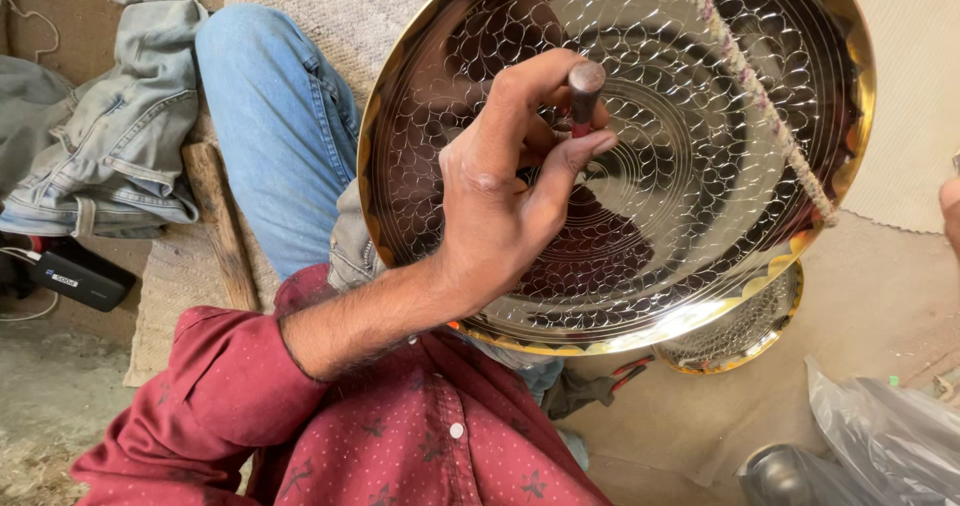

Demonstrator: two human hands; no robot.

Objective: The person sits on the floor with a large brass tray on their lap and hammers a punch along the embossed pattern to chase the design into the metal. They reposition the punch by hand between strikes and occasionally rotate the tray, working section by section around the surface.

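L hand point(500, 181): fingers clamped on punch tool point(584, 91), tip on engraved brass plate point(480, 56) | R hand point(950, 211): at plate's right, mostly out of view, grip can't tell | cord point(760, 96) across plate | 2nd plate point(740, 331), prob. same kind, beneath.

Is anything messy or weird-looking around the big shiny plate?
A frayed cord lies slantwise across the shiny patterned plate, over the pattern. Crumpled jeans are heaped on the floor at the left. The plate itself shows no dents. The left hand holds a metal punch.
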